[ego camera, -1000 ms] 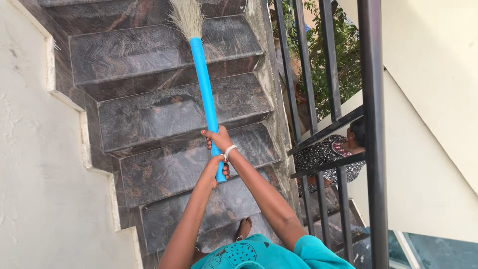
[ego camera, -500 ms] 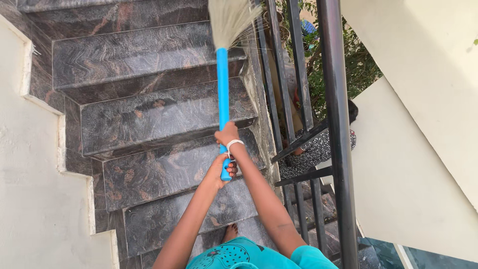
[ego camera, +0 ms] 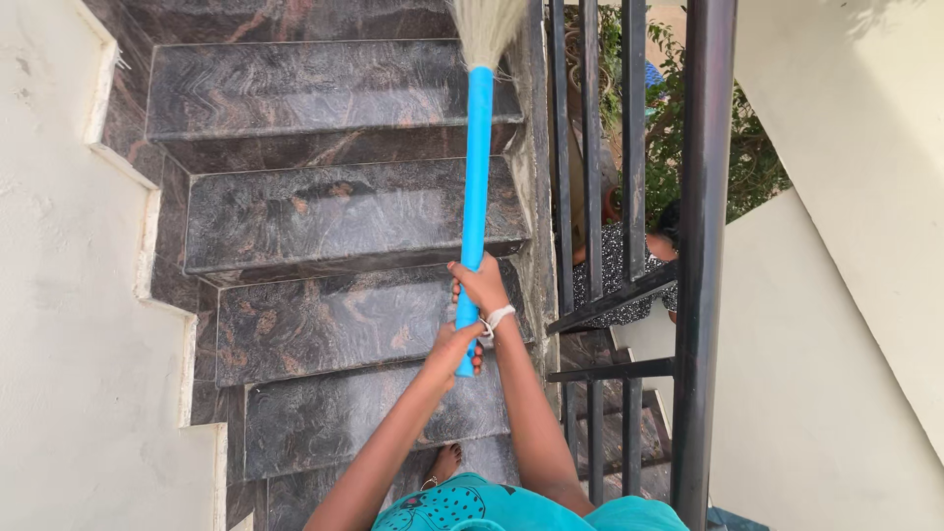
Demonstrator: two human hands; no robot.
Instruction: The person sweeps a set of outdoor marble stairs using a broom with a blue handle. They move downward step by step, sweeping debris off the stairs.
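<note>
Your right hand [ego camera: 482, 283] is clenching the blue handle of the broom [ego camera: 476, 187], fingers wrapped fully around the shaft, with a pale band lying at the wrist. Just below it, your left hand [ego camera: 454, 346] is gripping the handle's lower end, so the two fists are sitting close together, one above the other. The broom is pointing up and away from you, nearly straight along the flight, its pale straw bristles [ego camera: 486, 29] fanning out over an upper step close to the railing side. You are standing on a staircase [ego camera: 334, 221] of dark, veined polished stone, its treads rising ahead of you. A bare foot [ego camera: 444, 462] is showing on the tread beneath your arms, with the teal cloth of your garment [ego camera: 472, 506] at the bottom edge. A rough white wall [ego camera: 69, 324] is running along the left. On the right, black metal railing bars [ego camera: 706, 246] are standing upright, and beyond them another person [ego camera: 629, 270] in dark patterned clothing is partly showing, with green foliage [ego camera: 678, 118] behind.
</note>
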